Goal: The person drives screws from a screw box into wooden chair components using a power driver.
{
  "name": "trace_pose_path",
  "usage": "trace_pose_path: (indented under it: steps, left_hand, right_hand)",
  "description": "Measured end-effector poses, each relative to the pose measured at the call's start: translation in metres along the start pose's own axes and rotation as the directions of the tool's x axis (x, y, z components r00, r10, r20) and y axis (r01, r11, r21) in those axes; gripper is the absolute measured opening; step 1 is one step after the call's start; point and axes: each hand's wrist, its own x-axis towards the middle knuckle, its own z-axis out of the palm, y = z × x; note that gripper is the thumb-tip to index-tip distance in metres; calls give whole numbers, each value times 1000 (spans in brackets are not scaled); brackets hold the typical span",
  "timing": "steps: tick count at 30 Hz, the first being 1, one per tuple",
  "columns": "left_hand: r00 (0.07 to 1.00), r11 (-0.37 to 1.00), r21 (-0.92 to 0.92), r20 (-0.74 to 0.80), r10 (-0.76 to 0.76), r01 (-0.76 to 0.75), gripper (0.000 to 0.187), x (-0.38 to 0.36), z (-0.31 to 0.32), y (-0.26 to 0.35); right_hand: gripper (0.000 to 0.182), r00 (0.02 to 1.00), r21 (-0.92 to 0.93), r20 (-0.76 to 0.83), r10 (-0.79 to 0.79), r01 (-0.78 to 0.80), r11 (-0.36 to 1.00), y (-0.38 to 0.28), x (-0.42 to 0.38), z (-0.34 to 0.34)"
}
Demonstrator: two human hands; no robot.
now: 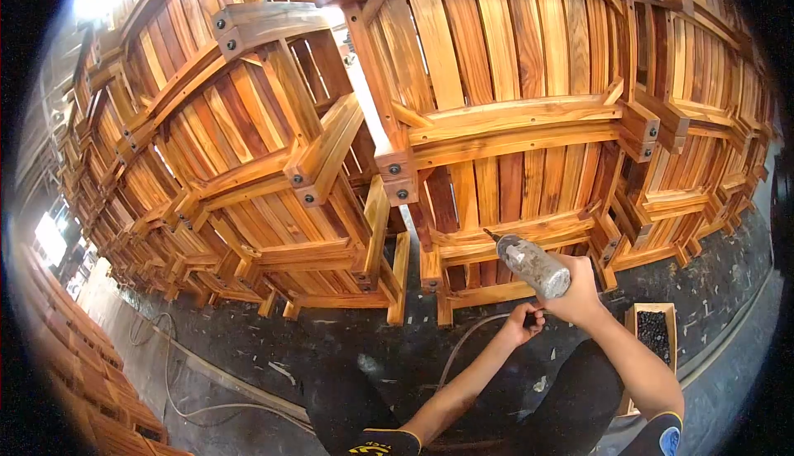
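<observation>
Tool (531, 264) of scuffed grey metal, cylindrical, fills the gripping right hand (579, 292); left hand (524, 324) curls, contents unclear.

Grey tool (529, 262) partly hidden by the right hand (577, 291), dark pieces (653, 336) in the box (672, 329) too small to identify

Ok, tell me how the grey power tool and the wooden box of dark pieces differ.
The grey power tool is rounded and scuffed, while the wooden box is straight-sided and pale.
The tool is held up in the right hand, its bit angled up and left; the box sits low by the right arm.
The box is open-topped and holds small dark pieces; the tool has a closed body.
Both appear right of the picture's centre.
</observation>
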Motion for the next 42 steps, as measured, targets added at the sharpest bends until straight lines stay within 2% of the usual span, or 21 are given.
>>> trace_pose_path:
  steps: [1,4,6,9,13,19,22,24,25,26,27,28,30,31,32,33,34,35,36,40,42]
  left_hand:
    - [1000,1000,-1,-2,-4,4,18,2,0,-1]
    - [986,996,90,-168,-7,22,26,4,0,-5]
    - [974,976,217,-219,64,-15,7,2,3,-8]
    - [966,964,266,-251,64,6,8,1,8,-10]
    - [976,963,268,-216,32,28,16,13,-11,-13]
    - [985,971,221,-118,123,-95,17,11,-15,-16]
    - [985,966,257,-153,81,-39,18,13,-10,-10]
    - [983,977,211,-183,29,11,14,7,-3,-5]
    - [977,969,246,-210,28,25,15,1,6,-3]
    - [981,971,238,-195,15,33,15,-4,16,-3]
    - [979,978,207,-204,13,30,16,-8,19,-2]
    - [977,984,178,-215,9,30,17,-12,21,-1]
    - [984,984,177,-175,20,11,16,-23,27,-1]
    - [988,992,126,-152,39,-20,16,-33,34,0]
    - [990,996,74,-131,58,-48,17,-45,40,2]
    - [998,997,58,-36,46,-44,19,-61,46,7]
    - [999,998,62,-21,26,-24,19,-76,50,10]
    - [999,997,56,-5,46,-46,20,-92,57,12]
    - [998,997,49,7,66,-66,21,-106,62,16]
    - [997,996,68,39,63,-66,22,-169,73,45]
    - [996,985,145,26,87,-90,20,-205,74,63]
  right_hand:
    - [27,1000,0,1,4,-4,1000,2,0,-1]
    - [26,1000,55,-14,5,-4,998,4,0,-3]
    - [25,999,84,4,45,-45,995,2,1,-6]
    - [25,999,77,-42,8,-5,997,2,0,-9]
    - [31,998,113,-28,53,-50,992,4,0,-11]
    - [24,998,90,-58,10,-4,996,-8,4,-15]
    - [24,996,123,-83,40,-30,992,-17,11,-16]
    - [28,935,372,-296,197,-77,925,-29,16,-17]
    - [30,929,378,-298,220,-96,921,-37,26,-22]
    - [27,902,304,-417,108,27,952,-48,36,-27]
    - [25,907,368,-405,118,44,929,-70,46,-33]
    - [25,909,327,-387,151,-18,945,-89,55,-43]
    - [26,871,258,-490,-25,172,951,-115,82,-52]
    - [22,872,181,-471,-133,243,953,-151,94,-57]
    - [20,903,261,-425,-58,184,948,-174,99,-60]
    - [19,913,166,-396,-96,174,971,-190,108,-64]
    - [19,924,73,-361,-126,163,984,-206,113,-67]
    - [24,941,107,-340,-4,43,993,-230,116,-69]
    - [24,937,88,-349,1,31,996,-241,120,-66]
    - [21,866,-176,-441,-237,175,969,-275,129,-52]
    - [16,870,-117,-465,-165,124,985,-291,130,-50]
